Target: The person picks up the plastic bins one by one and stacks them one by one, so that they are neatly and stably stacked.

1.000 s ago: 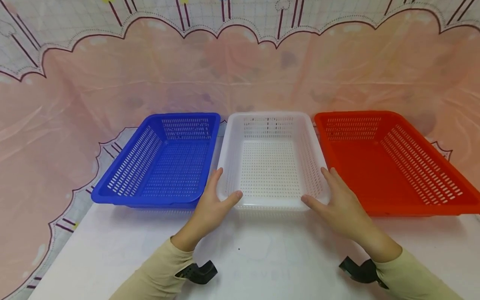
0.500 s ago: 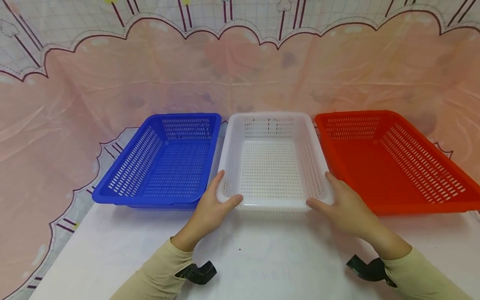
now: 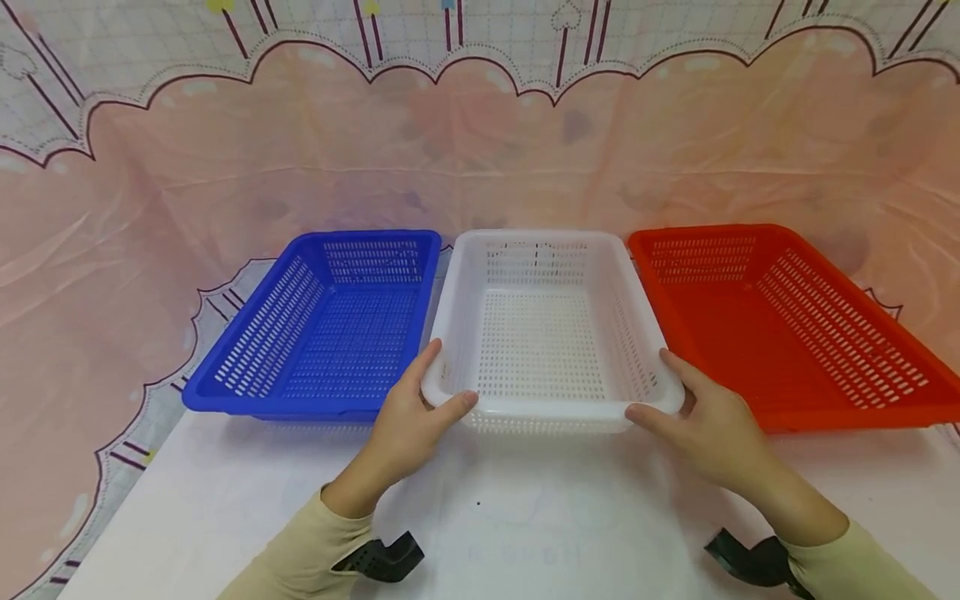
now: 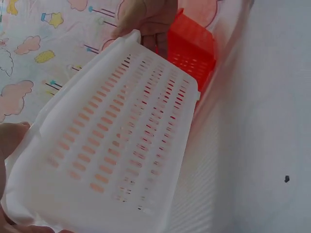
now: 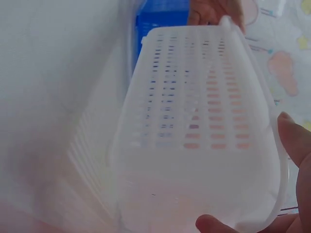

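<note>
A white perforated plastic basket (image 3: 540,342) is in the middle of the head view, its bottom bare. At its near left corner my left hand (image 3: 401,429) grips the rim, thumb over the top edge and fingers along the outer side. My right hand (image 3: 708,425) holds the near right corner in the same way. The left wrist view shows the basket's slotted near wall (image 4: 121,121) with the right hand (image 4: 148,19) at its far end. In the right wrist view, the left hand (image 5: 216,10) appears behind that wall. Fingers under the rim are partly hidden.
A blue basket (image 3: 352,333) stands to the left of the white one. On the right is a red basket (image 3: 780,342), close beside it. All stand on a white table (image 3: 525,517) before a pink patterned cloth (image 3: 450,150).
The white basket's near edge has come toward me and looks slightly larger. Both hands have moved nearer with it and a little farther apart. The blue and red baskets stay in place.
</note>
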Demonstrator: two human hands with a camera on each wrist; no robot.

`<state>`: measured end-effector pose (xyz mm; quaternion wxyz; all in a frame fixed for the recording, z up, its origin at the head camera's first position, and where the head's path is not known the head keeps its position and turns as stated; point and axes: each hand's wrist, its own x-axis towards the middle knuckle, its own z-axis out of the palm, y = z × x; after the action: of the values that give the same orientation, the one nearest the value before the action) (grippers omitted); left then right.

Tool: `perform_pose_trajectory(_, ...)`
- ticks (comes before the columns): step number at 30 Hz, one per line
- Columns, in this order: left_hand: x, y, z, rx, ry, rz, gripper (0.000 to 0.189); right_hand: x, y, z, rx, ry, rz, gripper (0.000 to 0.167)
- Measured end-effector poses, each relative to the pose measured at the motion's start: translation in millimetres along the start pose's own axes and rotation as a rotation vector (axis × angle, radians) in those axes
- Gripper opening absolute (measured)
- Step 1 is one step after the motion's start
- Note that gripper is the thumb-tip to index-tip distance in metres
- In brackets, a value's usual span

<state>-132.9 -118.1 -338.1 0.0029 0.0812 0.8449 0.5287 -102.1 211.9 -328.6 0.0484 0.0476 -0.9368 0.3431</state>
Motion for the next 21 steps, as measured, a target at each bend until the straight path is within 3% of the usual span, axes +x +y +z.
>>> perform_pose_trajectory(5, -3.1, 15.8, -21.1, -0.031, 0.019, 0.069, 0.086, -2.6, -12, -8, 0.035, 0.094, -0.093, 0.091)
perform_pose_trajectory(10, -6.4, 28.9, -45.7, -0.097, 0.024, 0.119, 0.087, 0.1, -26, -11, 0.173, 0.173, -0.245, 0.084)
perform_pose_trajectory(15, -11.3, 34.9, -71.6, -0.078, 0.053, 0.142, 0.085, 8.3, -44, -9, 0.33, 0.17, -0.335, 0.082)
perform_pose_trajectory(21, -14.0, 31.6, -102.0, -0.018, 0.116, 0.178, 0.083, 20.4, -69, 0, 0.414, 0.129, -0.367, 0.08)
